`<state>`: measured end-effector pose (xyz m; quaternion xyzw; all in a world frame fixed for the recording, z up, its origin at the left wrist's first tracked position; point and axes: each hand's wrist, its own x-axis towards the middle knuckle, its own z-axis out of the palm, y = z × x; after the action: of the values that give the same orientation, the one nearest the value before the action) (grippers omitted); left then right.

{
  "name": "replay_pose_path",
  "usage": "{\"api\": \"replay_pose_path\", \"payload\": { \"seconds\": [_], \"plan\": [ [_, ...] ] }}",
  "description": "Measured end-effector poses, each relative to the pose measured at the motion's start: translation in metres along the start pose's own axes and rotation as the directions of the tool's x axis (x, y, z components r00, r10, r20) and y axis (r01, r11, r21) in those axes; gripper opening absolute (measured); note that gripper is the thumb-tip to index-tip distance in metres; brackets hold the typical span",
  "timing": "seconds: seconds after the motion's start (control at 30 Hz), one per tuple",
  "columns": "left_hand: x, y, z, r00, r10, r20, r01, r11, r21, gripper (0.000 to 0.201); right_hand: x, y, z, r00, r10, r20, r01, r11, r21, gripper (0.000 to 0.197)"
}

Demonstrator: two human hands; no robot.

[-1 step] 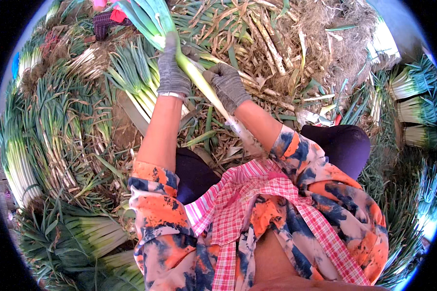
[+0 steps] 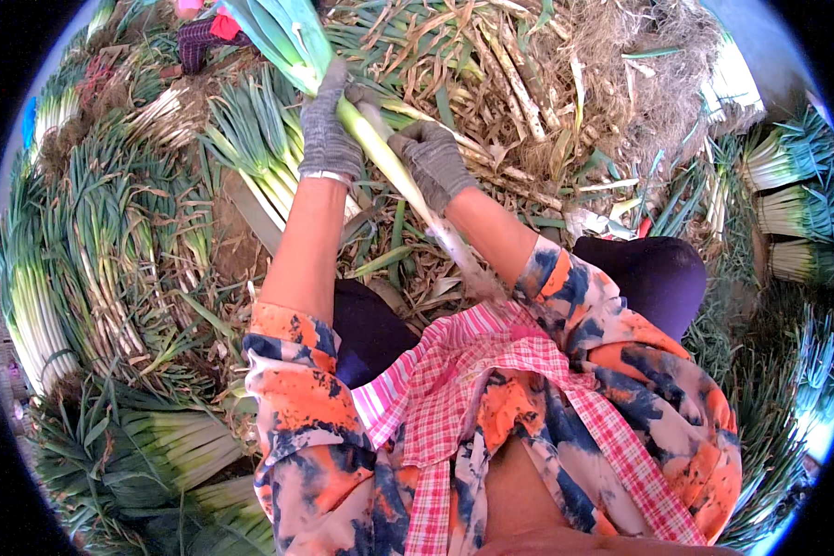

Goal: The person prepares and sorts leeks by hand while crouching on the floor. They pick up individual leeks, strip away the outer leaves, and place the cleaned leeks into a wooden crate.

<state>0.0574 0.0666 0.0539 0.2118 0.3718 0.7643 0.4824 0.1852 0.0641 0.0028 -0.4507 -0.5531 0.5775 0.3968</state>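
My left hand [image 2: 329, 139], in a grey knit glove, is closed round the upper shaft of a green onion [image 2: 380, 153]. The onion slants across in front of me, its green leaves fanning past my fingers at the top and its white root end pointing down toward my lap. Close against the shaft's right side is my right hand [image 2: 431, 159], also gloved, with its fingers curled in. What those fingers pinch is hidden. Left of my left hand lies a loose bunch of green onions [image 2: 259, 153], partly behind my forearm.
Dry leaves and stringy roots form a heap [image 2: 611, 83] ahead. Rows of green onions [image 2: 97, 241] lie at the left, with a bundle [image 2: 190, 449] at the lower left. Tied bundles [image 2: 792, 213] line the right side. Another person's dark patterned sleeve or leg [image 2: 199, 44] shows top left.
Very little differs. The green onion looks slightly straighter, and my left hand has shifted a little around its shaft.
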Motion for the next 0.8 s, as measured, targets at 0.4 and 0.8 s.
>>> {"api": "replay_pose_path", "payload": {
  "seconds": [0.4, 0.8],
  "plan": [
    [0.039, 0.067, -0.093, 0.984, 0.133, -0.121, -0.152, 0.975, -0.161, 0.023, -0.086, 0.005, -0.100, 0.801, 0.008, 0.598, 0.353, 0.801, -0.483, 0.020],
    [0.030, 0.079, -0.124, 0.957, 0.069, 0.282, 0.028, 0.944, -0.328, 0.065, -0.066, -0.005, -0.108, 0.825, 0.137, 0.548, 0.330, 0.670, -0.665, 0.035]
  ]
}}
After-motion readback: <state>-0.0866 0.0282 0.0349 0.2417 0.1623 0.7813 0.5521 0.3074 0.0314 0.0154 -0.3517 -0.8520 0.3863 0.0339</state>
